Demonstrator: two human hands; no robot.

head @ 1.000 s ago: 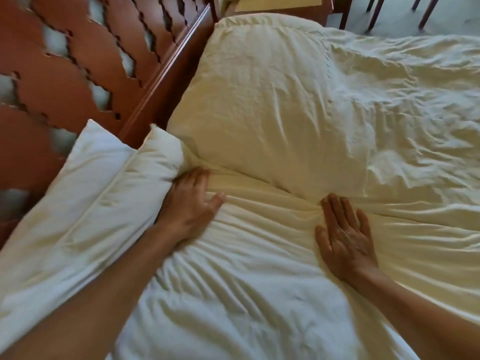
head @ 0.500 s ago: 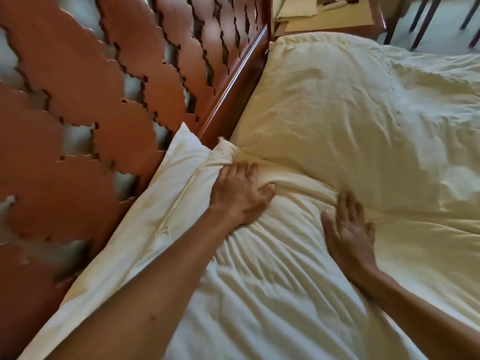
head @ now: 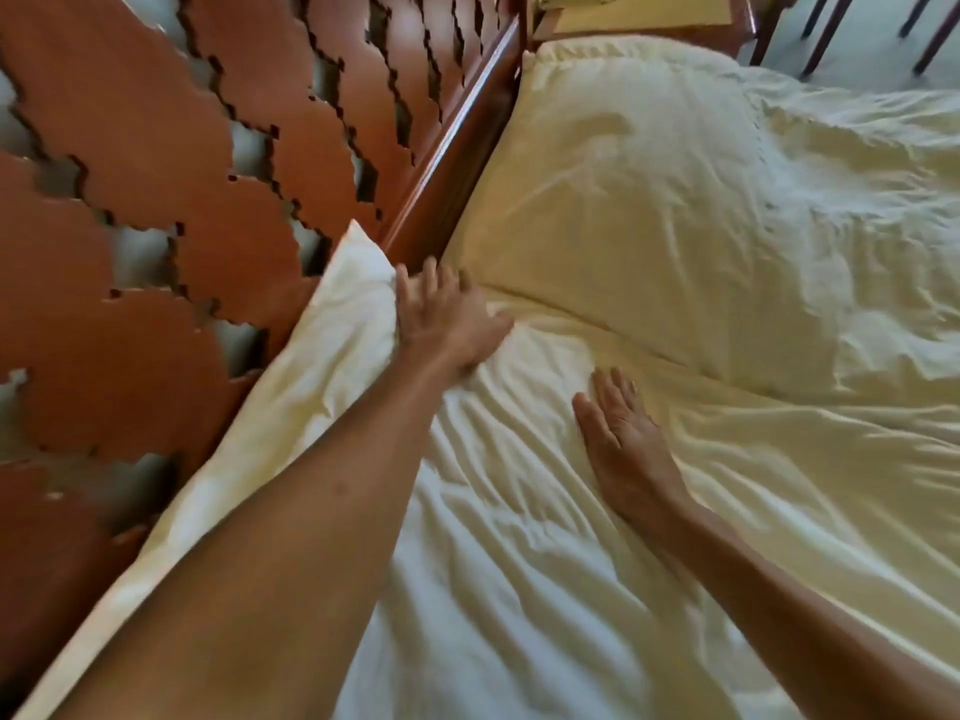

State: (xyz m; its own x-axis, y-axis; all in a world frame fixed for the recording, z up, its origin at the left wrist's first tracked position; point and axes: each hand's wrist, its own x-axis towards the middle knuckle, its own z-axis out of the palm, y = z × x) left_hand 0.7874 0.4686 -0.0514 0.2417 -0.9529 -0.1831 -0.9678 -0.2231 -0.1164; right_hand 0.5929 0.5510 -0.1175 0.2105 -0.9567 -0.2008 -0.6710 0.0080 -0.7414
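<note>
The white pillow [head: 332,356] lies along the carved wooden headboard [head: 156,226], its far corner standing up against the wood. The left hand [head: 447,319] presses against that corner's inner side, fingers [head: 428,275] straight and slightly spread, thumb out over the bedding. The right hand [head: 623,439] rests flat on the rumpled white bedding [head: 519,563] just beside the pillow, fingers straight and close together. Beyond both hands lies a cream pillow [head: 623,200], with a bedside table [head: 649,18] behind it.
</note>
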